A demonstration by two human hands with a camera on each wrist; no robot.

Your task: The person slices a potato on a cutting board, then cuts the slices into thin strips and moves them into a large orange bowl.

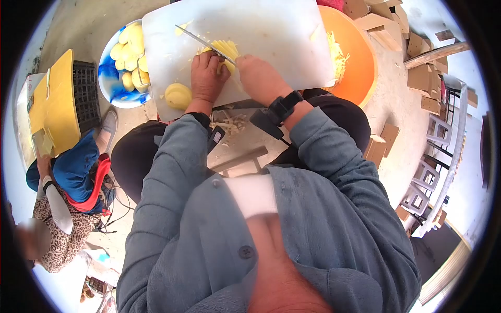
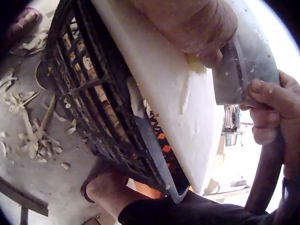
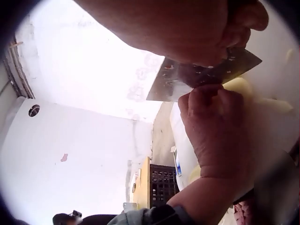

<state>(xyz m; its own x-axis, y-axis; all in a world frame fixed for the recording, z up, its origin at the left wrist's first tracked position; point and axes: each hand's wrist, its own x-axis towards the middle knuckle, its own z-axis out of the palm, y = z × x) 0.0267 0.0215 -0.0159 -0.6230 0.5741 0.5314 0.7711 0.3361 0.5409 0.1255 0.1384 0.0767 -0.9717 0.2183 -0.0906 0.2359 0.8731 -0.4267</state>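
My right hand grips the handle of a cleaver, whose broad blade stands on edge over a white cutting board. Curled fingers of my left hand hold a peeled yellow potato down, with the knuckles right beside the blade. Thin potato slices fan out on the far side of the blade. Another peeled potato piece lies near the board's lower left corner. In the right wrist view my right hand covers the cleaver's handle.
Left of the board, a blue-and-white basin holds several peeled potatoes. An orange basin with potato shreds stands at the right. A black crate is under the board, with peelings on the floor. Another person sits at far left.
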